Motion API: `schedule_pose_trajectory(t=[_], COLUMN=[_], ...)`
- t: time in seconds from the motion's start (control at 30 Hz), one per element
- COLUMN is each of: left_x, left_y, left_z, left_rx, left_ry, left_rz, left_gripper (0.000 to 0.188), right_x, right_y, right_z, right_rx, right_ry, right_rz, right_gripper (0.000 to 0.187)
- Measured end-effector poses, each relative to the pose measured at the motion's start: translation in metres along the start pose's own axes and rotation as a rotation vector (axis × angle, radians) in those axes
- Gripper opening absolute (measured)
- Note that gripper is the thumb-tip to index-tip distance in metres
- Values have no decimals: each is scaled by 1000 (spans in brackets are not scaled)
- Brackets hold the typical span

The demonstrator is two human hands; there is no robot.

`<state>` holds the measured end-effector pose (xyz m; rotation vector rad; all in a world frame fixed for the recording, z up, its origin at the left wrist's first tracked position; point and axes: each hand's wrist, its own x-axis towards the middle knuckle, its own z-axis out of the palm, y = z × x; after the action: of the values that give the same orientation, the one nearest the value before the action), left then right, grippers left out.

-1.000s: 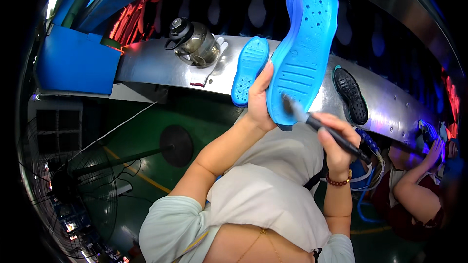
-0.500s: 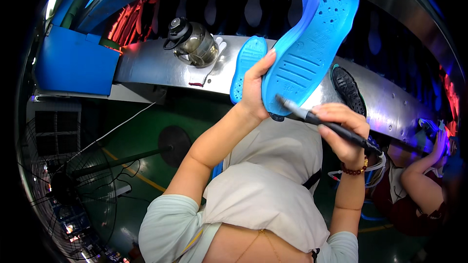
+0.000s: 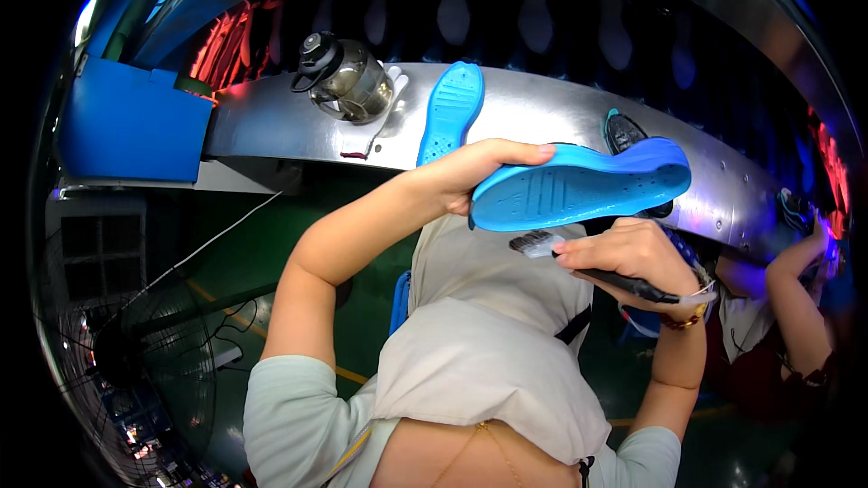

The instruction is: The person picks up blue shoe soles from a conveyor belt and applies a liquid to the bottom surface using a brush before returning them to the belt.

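Left hand [image 3: 488, 172] grasps one end of a blue shoe sole [image 3: 583, 188], extending rightward from it; right hand [image 3: 630, 251], below the sole, grips a black-handled brush [image 3: 619, 283]; second sole [image 3: 454, 107] lies on metal bench [image 3: 542, 107] beyond left hand

A: Bench [image 3: 542, 108], left to right?
B: Bottle [image 3: 354, 83] and glove [image 3: 363, 137] overlapping in view, first sole [image 3: 454, 104], second sole [image 3: 624, 131] partly behind held sole [image 3: 574, 192].
A: Hands?
B: Left hand [image 3: 488, 164] on held sole's left end. Right hand [image 3: 628, 253] lower right of it, brush [image 3: 540, 244] just below held sole.
A: Edges?
B: Fan [image 3: 117, 343] lower left, co-worker [image 3: 798, 298] far right.
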<state>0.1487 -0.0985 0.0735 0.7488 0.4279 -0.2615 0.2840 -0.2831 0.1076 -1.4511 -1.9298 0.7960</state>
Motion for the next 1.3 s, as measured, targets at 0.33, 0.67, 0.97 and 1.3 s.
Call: schedule_pose_trajectory(t=[0.33,0.67,0.97,1.3], left_x=[-12,0,8,-43], left_y=[-11,-18,-19,145], left_z=[-3,-15,-15,19], left_rx=[124,-169,-272,69], left_ry=[99,-31,-64,-465], left_rz=[-34,59,118,939], left_gripper=[55,57,55,60], right_x=[-9,-13,-3,-45], right_y=[2,18,73,63], right_z=[-15,-15,-3,28], right_rx=[-5,486,327,956], right_ry=[-71,338,1233,1205], right_rz=[44,225,425,128], right_gripper=[17,25,17,18])
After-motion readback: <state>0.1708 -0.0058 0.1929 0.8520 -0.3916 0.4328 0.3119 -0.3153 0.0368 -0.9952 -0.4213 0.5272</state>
